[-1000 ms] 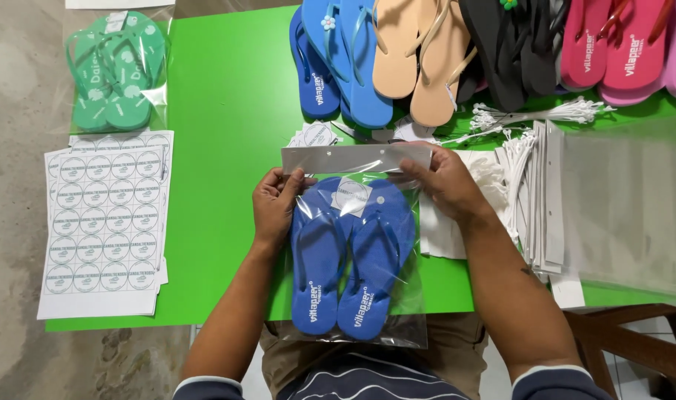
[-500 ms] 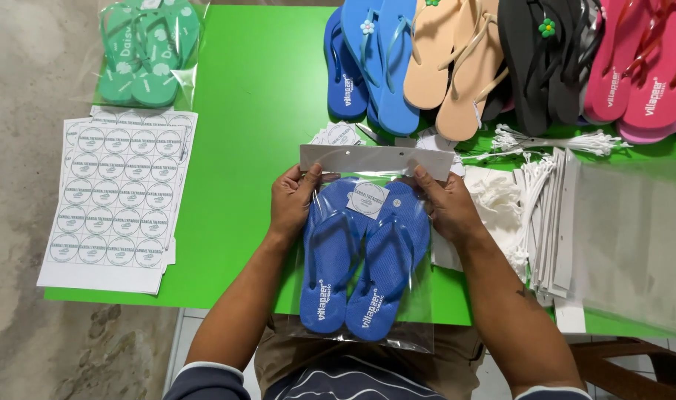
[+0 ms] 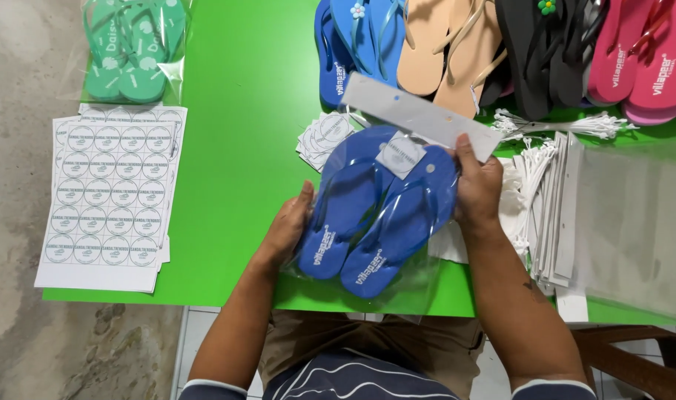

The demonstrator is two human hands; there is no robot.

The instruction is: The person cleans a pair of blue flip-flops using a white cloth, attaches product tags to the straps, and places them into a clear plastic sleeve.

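Clear plastic bag of blue rubber flip-flops (image 3: pixel 379 211) is held tilted above green bench (image 3: pixel 242 148): left hand (image 3: pixel 290 230) closed on its lower edge, right hand (image 3: pixel 477 189) on grey header card (image 3: pixel 419 117). Fingertips hidden behind bag.

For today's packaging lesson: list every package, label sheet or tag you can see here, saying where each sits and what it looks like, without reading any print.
Clear bag of blue flip-flops: centre, held by left hand and right hand, grey header strip.
Sticker sheets: left, white, rows of round labels.
Bagged green flip-flops: top left, clear wrap.
Loose round stickers: white pile behind the bag.
Empty bags: right, clear, stacked.
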